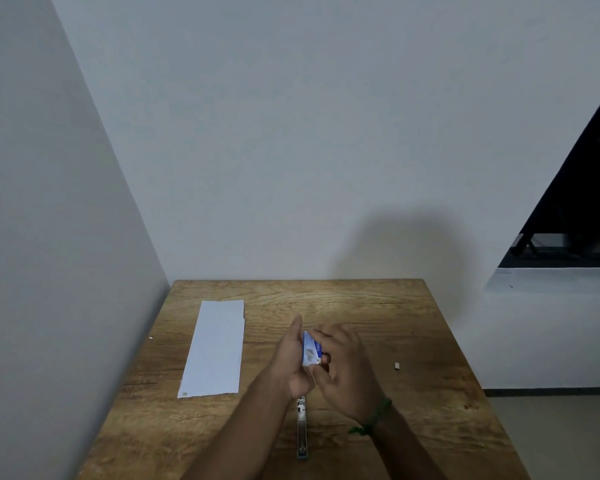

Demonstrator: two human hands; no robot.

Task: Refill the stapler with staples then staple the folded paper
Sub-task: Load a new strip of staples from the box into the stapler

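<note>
On the wooden table (378, 306) the folded paper (215, 348) lies flat at the left. The left hand (293, 358) and the right hand (343, 368) together pinch a small blue-white staple box (311, 348); its print is too blurred to read. The stapler (302, 431) lies open under the wrists. A small white bit (397, 366) lies at the right.

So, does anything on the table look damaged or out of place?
The paper has a grey mark at its near left corner and a small notch at its far right corner. A tiny white scrap lies loose on the right of the table.
</note>
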